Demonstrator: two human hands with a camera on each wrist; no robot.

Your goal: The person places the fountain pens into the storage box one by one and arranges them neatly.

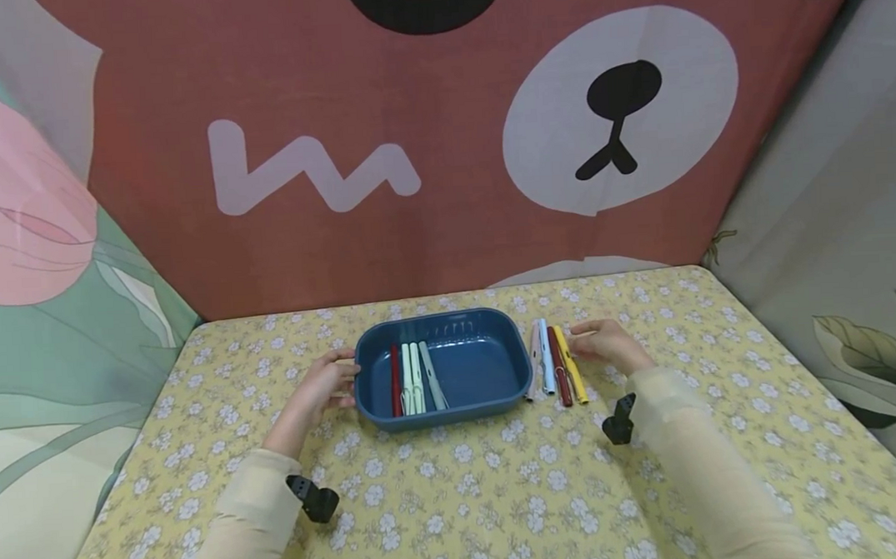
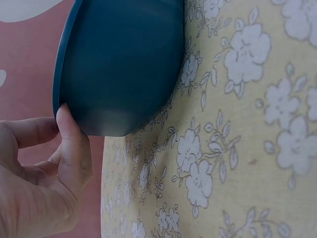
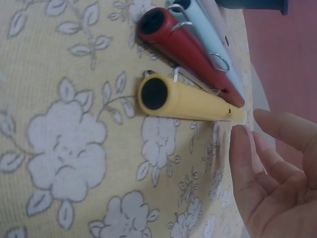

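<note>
A dark blue tray (image 1: 489, 369) stands mid-table. My left hand (image 1: 326, 381) is at its left end; in the left wrist view the thumb (image 2: 69, 148) and index finger pinch the tray's rim. Inside the tray, toward the left, lie a red pen (image 1: 396, 382), two pale green pens (image 1: 412, 377) and a grey-green pen (image 1: 432, 376). Just right of the tray are a pinkish pen (image 1: 535, 355), a light blue pen (image 1: 546, 358), a dark red pen (image 1: 559, 366) and a yellow pen (image 3: 193, 101). My right hand (image 1: 604, 346) hovers beside the yellow pen, fingers loosely bent and holding nothing.
A yellow flowered cloth (image 1: 465, 495) covers the table. Behind it rises a reddish-brown hanging (image 1: 304, 261) with a bear's face, and printed fabric (image 1: 828, 213) closes off the sides. Each wrist wears a small black camera (image 1: 315, 498).
</note>
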